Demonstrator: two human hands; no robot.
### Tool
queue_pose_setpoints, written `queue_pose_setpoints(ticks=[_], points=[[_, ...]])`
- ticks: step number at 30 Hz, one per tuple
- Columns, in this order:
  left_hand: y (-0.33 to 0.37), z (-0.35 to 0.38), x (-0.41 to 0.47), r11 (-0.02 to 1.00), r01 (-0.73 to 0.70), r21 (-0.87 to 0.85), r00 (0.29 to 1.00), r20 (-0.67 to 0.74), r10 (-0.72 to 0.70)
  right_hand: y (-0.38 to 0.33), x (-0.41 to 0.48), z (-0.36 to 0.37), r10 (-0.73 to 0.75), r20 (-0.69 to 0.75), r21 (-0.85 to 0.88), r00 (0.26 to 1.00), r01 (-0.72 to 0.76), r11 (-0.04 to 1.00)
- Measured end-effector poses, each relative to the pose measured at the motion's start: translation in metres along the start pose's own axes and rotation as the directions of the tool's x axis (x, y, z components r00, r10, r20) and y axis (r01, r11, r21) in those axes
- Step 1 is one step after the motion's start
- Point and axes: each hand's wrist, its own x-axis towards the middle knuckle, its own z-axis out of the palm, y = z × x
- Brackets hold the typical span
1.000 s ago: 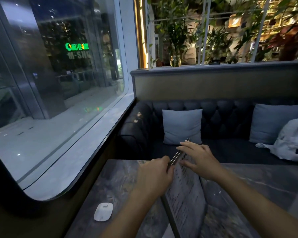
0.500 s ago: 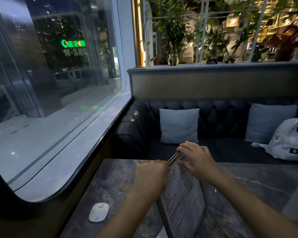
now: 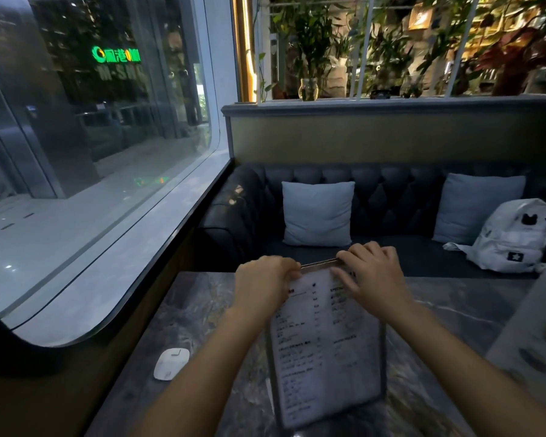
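Observation:
A framed menu card with printed text stands tilted on the dark marble table, its face turned toward me. My left hand grips the top left corner of its metal frame. My right hand holds the top right corner, fingers curled over the upper edge and thumb on the printed face. The upper corners of the card are hidden under both hands.
A small white oval device lies near the table's left edge. Another light card lies at the right edge. Behind the table is a dark tufted sofa with two grey cushions and a white backpack. A large window runs along the left.
The menu card has swung from edge-on to facing me, and both hands have moved onto its top corners. The view has shifted slightly.

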Motion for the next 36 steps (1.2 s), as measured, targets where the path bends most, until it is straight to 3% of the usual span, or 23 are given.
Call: queue_pose_setpoints(ticks=[12,24,31,36], points=[[0.009,0.011,0.011,0.992,-0.028,-0.125,1.000,0.007,0.029,0.013,-0.022,-0.024,0.026,-0.081,-0.071,0.996,-0.032,0.997],[0.009,0.013,0.009,0.993,-0.019,-0.115,1.000,-0.004,0.018,0.009,-0.020,-0.027,0.057,-0.001,-0.118,0.998,-0.057,0.991],[0.011,0.012,0.010,0.996,-0.038,-0.077,0.999,0.003,0.038,0.007,-0.025,-0.040,0.035,0.150,-0.213,0.988,-0.002,0.977],[0.016,0.012,0.006,0.982,-0.189,0.022,0.982,-0.013,0.189,0.018,-0.034,-0.054,0.045,0.260,-0.139,0.965,-0.009,0.990]])
